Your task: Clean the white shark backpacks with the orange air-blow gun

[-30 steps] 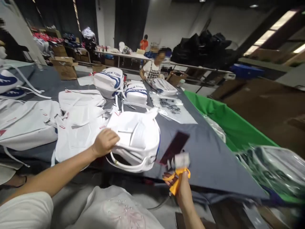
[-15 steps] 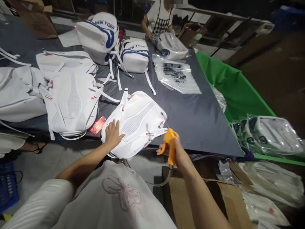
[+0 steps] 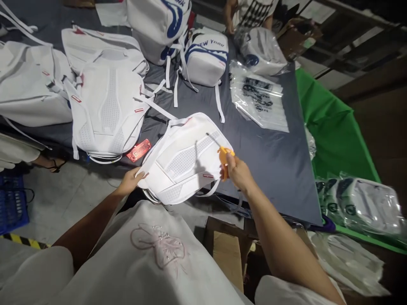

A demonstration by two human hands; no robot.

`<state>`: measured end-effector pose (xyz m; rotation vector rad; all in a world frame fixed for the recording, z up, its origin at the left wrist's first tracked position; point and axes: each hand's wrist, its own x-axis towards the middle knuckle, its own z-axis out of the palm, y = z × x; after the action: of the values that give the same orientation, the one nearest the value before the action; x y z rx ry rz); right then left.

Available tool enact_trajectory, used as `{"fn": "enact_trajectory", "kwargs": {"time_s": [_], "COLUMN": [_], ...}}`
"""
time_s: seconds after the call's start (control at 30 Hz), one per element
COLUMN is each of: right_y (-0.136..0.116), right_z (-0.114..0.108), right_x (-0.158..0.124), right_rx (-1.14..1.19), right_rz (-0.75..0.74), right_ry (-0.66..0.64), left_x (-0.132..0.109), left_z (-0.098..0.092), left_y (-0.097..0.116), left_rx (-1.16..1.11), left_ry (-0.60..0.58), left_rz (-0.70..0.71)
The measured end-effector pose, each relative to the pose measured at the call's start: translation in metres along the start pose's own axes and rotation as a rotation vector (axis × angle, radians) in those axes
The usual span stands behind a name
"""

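A white backpack lies back panel up at the near edge of the dark table. My left hand grips its lower left edge, fingers curled on the fabric. My right hand is closed around an orange air-gun tool whose thin nozzle points up-left over the backpack's mesh panel. A clear hose runs down from the tool below the table edge. A red hang tag lies on the table just left of the backpack.
More white backpacks lie flat to the left; two filled ones stand at the back. Printed plastic bags lie right of centre. A co-worker's torso shows at the far end. Right is a green bin with bagged backpacks. A cardboard box sits below.
The view tilted down and closer. My right hand brought the orange tool up over the backpack's panel. My left hand slid from the top of the panel to its lower left edge.
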<state>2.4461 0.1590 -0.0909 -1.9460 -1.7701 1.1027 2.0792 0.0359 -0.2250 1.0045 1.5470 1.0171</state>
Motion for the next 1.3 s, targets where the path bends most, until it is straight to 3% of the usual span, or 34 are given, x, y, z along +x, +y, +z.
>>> {"fn": "enact_trajectory", "kwargs": {"time_s": [0.07,0.23,0.37,0.43,0.53,0.6,0.67,0.73,0.87,0.93,1.0,1.07,1.13,1.23,1.3], "right_y": [-0.007,-0.033,-0.06,-0.073,-0.088,-0.091,-0.089,-0.081,-0.052,-0.036,-0.024,-0.014,-0.005,0.01,0.017], "right_z": [0.007,0.052,0.06,0.06,0.064,0.069,0.066,0.052,-0.004,-0.028,-0.039,-0.039,-0.038,-0.044,-0.05], "right_x": [0.01,-0.002,0.004,0.015,0.024,0.02,0.013,0.01,0.016,0.015,0.007,-0.007,-0.023,-0.05,-0.067], "right_rx": [-0.116,-0.21,-0.22,-0.281,-0.36,-0.365,-0.358,-0.386,-0.564,-0.647,-0.664,-0.576,-0.455,-0.477,-0.428], "right_rz": [0.012,-0.082,-0.147,-0.203,-0.214,-0.198,-0.163,-0.054,0.219,0.272,0.297,0.332,0.379,0.434,0.455], "right_ry": [0.025,-0.425,-0.445,-0.459,-0.337,-0.439,-0.671,-0.709,-0.367,-0.16,-0.089,-0.265,-0.418,-0.266,-0.338], "left_x": [0.006,0.05,0.076,0.08,0.078,0.074,0.067,0.056,0.022,0.006,-0.001,0.001,0.01,0.032,0.049], "left_z": [0.0,0.004,0.004,0.002,-0.002,-0.001,0.007,0.025,0.084,0.117,0.146,0.165,0.173,0.164,0.151], "left_y": [0.009,0.017,0.012,0.012,0.014,0.018,0.025,0.035,0.054,0.055,0.048,0.036,0.023,0.011,0.012], "left_rx": [-0.214,-0.417,-0.429,-0.434,-0.425,-0.353,-0.168,0.156,0.816,0.964,1.067,1.156,1.132,0.75,0.385], "left_ry": [-0.033,-0.052,-0.022,-0.05,-0.073,-0.085,-0.092,-0.091,-0.156,-0.314,-0.48,-0.55,-0.524,-0.457,-0.429], "left_rz": [-0.067,-0.332,-0.561,-0.561,-0.526,-0.504,-0.372,-0.108,0.402,0.593,0.654,0.575,0.489,0.363,0.071]}}
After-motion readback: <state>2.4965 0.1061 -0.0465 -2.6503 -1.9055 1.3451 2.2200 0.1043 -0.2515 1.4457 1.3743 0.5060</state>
